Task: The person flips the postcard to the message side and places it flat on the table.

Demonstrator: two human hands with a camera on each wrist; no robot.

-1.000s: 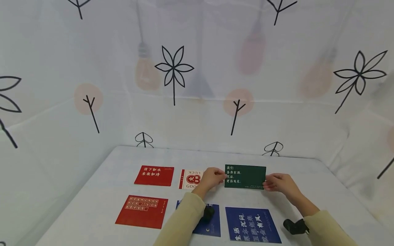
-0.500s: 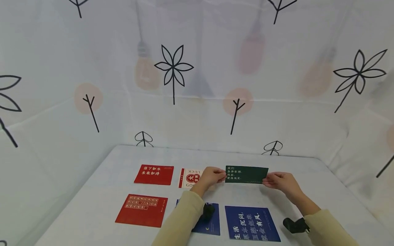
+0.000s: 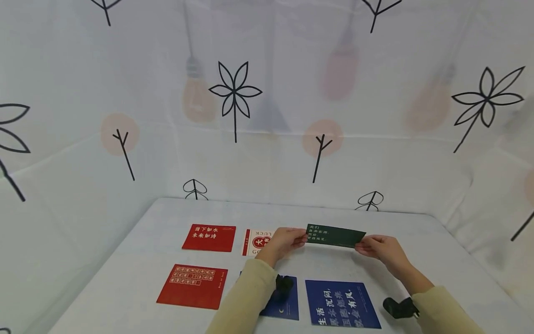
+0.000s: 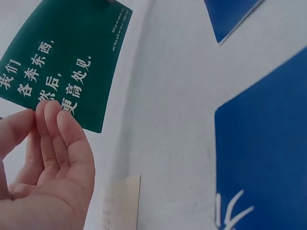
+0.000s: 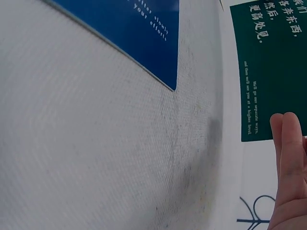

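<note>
A dark green card (image 3: 335, 235) with white Chinese lettering is held above the table by both hands. At its left edge, my left hand (image 3: 283, 242) pinches it between thumb and fingers. My right hand (image 3: 384, 248) pinches the opposite edge. The card leans, its right end slightly lower than its left in the head view. In the left wrist view the green card (image 4: 72, 62) meets the fingertips of the left hand (image 4: 53, 163). The right wrist view has two fingers of the right hand (image 5: 290, 167) lying over the card's corner (image 5: 268, 96).
Two red cards, one rear (image 3: 210, 238) and one front (image 3: 193, 286), lie at the left. A cream GOOD LUCK card (image 3: 255, 242) is partly behind the left hand. Two blue cards, one under the left forearm (image 3: 288, 301), one right (image 3: 343, 304), lie in front on the white table (image 3: 117, 278).
The green card has tipped back, so its face looks narrower, and its right end has shifted slightly right. Both hands keep their grip; the other cards have not moved.
</note>
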